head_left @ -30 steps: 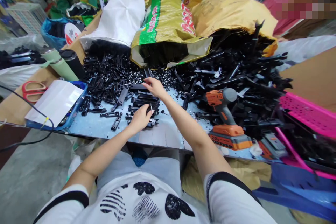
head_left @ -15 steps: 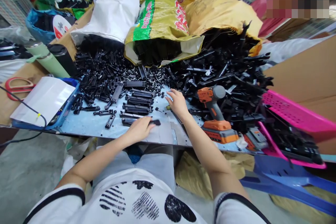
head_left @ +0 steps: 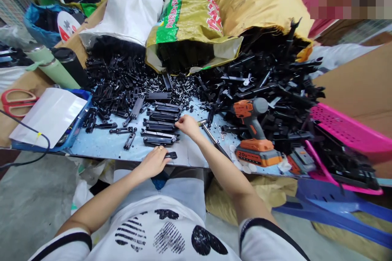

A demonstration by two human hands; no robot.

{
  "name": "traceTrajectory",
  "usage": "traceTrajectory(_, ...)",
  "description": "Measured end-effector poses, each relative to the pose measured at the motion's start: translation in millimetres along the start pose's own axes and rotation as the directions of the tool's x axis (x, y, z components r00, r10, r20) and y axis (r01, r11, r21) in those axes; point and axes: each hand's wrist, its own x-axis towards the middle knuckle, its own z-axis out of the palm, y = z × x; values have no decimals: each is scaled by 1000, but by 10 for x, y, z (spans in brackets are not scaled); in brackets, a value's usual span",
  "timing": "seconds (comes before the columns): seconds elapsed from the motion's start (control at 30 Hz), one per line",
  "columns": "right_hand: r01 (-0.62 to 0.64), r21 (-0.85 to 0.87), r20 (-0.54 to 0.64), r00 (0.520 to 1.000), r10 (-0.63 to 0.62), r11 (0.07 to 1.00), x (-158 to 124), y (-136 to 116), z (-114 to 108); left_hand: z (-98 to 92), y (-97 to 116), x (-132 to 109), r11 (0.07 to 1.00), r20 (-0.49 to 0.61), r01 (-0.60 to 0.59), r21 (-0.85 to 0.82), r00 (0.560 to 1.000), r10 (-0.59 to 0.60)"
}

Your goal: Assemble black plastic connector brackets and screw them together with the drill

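Near the table's front edge, my left hand [head_left: 153, 162] is closed around a small black plastic part [head_left: 171, 155], whose end sticks out past the fingertips. My right hand [head_left: 189, 126] has its fingers pinched together at the right end of a row of long black plastic bars [head_left: 161, 125]. Whatever it pinches is too small or hidden to make out. Several bars in that row lie side by side, one behind another. A hammer-like tool with a metal shaft [head_left: 209, 132] rests just right of my right hand, partly behind the forearm.
An orange cordless power tool [head_left: 255, 134] stands on the right, beside a pink basket [head_left: 343, 130] of black parts. Heaped black parts and small screws [head_left: 180, 89] spill from sacks [head_left: 192, 12] behind. Left are a blue tray [head_left: 73, 130], scissors [head_left: 18, 102] and a green bottle [head_left: 53, 65].
My right hand has moved left and slightly down to the row of bars, its fingers now pinched. My left hand has shifted down and left with the small black part.
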Motion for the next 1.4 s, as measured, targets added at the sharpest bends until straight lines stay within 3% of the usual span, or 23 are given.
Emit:
traceTrajectory(0.17, 49, -252, -225, 968, -108, 967, 84, 170, -217, 11, -120, -40, 999, -41, 0, -46, 999, -2)
traceTrajectory(0.27, 298, -249, -289, 885, -364, 922, 440, -58, -264, 39, -143, -24, 1000, -64, -10, -25, 998, 9)
traceTrajectory(0.37, 532, -279, -184, 788, -588, 799, 910, -501, -194, 89, -108, 30, 1000, -97, -4, -7, 995, 3)
traceTrajectory(0.5, 629, -243, 47, 768, -639, 739, 1359, -877, -121, 153, -77, 141, 999, -153, 51, -12, 987, -52)
traceTrajectory(0.6, 617, -23, -58, 785, -617, 787, 1387, -817, -174, 159, -118, 237, 997, -195, 71, -29, 978, -75)
traceTrajectory(0.7, 492, 387, -165, 869, -466, 780, 1102, -566, -290, 137, -203, 298, 994, -241, 60, -88, 967, -79)
traceTrajectory(0.8, 257, 695, -54, 950, -307, 672, 539, -293, -383, 106, -266, 301, 954, -335, 38, -298, 932, -142)
traceTrajectory(0.9, 80, 773, 93, 967, -237, 630, -139, -152, -376, 58, -206, 281, 810, -366, 2, -587, 891, -267)
traceTrajectory(1.0, 36, 789, 144, 959, -242, 613, -678, -180, -268, 4, -15, 279, 657, -330, -34, -753, 884, -332)
traceTrajectory(1.1, 43, 855, 107, 961, -256, 517, -922, -233, -154, -52, 159, 283, 628, -356, -69, -775, 870, -343)
traceTrajectory(1.17, 128, 841, 38, 955, -293, 526, -959, -197, -139, -101, 182, 257, 664, -389, -80, -744, 859, -333)
traceTrajectory(1.23, 310, 704, -28, 911, -411, 639, -977, -89, -183, -158, 114, 200, 707, -430, -74, -703, 836, -341)
traceTrajectory(1.27, 418, 587, -24, 865, -501, 694, -997, -19, -217, -184, 57, 165, 717, -441, -61, -694, 823, -358)
traceTrajectory(1.37, 672, 234, 174, 682, -710, 703, -1115, 175, -291, -214, -118, 73, 688, -406, -2, -726, 809, -426)
traceTrajectory(1.4, 703, 162, 236, 654, -718, 693, -1159, 216, -291, -201, -150, 58, 670, -380, 16, -742, 813, -441)
